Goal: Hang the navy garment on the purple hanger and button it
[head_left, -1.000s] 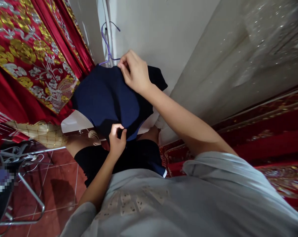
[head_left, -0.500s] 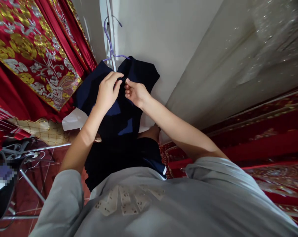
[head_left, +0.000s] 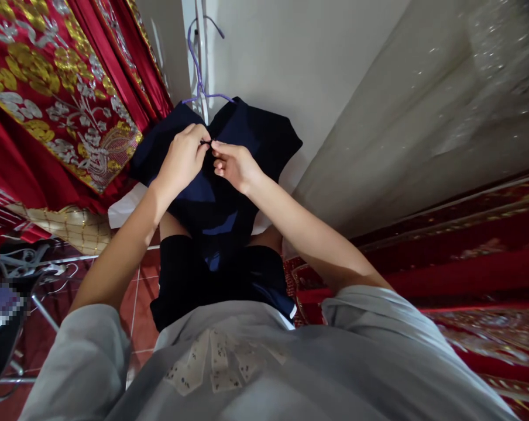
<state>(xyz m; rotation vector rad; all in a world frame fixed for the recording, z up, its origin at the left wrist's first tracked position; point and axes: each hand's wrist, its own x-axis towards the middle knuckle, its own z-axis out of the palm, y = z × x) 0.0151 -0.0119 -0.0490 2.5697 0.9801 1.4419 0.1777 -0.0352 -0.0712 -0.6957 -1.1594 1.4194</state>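
Dark navy cloth garment (head_left: 220, 199) with a V-shaped neck hangs from a slim purple hanger (head_left: 199, 73) before a pale grey wall (head_left: 291, 64). At the neckline, the left hand (head_left: 185, 153) and right hand (head_left: 237, 165) both pinch a small black piece (head_left: 208, 142) (its details too tiny to tell). Red cloth with gold and silver decoration (head_left: 71, 96) hangs beside it.

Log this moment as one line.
left hand: pinches black piece | right hand: pinches same piece | navy top: on purple hanger, hands at neckline
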